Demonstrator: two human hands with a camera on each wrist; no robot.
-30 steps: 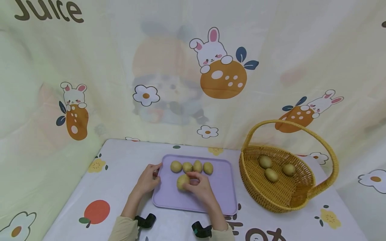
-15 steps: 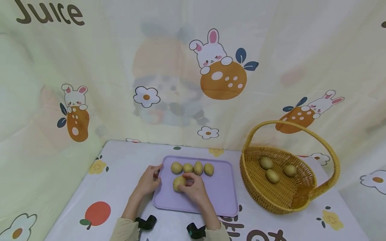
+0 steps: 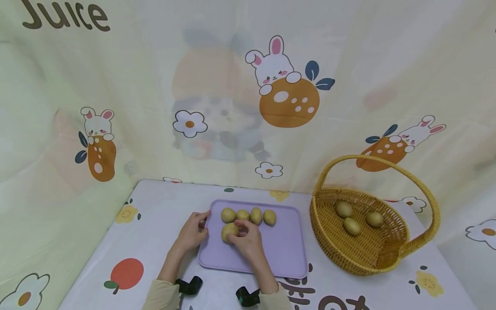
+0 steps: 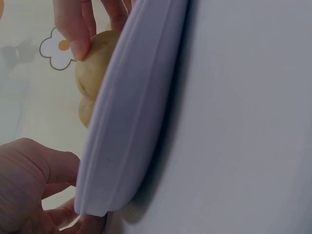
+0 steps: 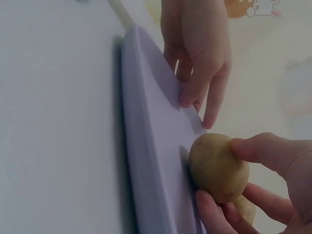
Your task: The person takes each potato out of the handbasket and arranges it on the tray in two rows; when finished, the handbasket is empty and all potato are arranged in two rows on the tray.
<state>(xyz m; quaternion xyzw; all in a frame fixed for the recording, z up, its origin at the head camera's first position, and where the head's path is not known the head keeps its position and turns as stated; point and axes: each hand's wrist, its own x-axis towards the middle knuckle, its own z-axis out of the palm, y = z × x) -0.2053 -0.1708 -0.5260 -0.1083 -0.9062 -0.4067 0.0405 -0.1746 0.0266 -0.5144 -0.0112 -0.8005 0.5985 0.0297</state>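
A round yellowish potato [image 3: 228,233] is pinched between the thumb and fingers of my right hand [image 3: 249,242], over the left half of the lilac tray [image 3: 284,252]. In the right wrist view the gripped potato [image 5: 218,168] is close to the tray's surface. Several potatoes [image 3: 255,216] lie in a row along the tray's back, and the held one is just in front of the row's left end. My left hand [image 3: 191,232] touches the tray's left edge with thumb and fingertips spread along the rim; part of its fingers is hidden.
A wicker basket [image 3: 323,237] with a tall arched handle stands right of the tray, with three potatoes [image 3: 351,226] inside. A printed cloth [image 3: 162,206] covers the table, and a patterned curtain [image 3: 224,181] hangs behind it. Black wrist devices [image 3: 190,285] sit at both cuffs.
My right hand has carried the potato left, then slightly back toward the row's left end. The left hand has stayed at the tray's edge.
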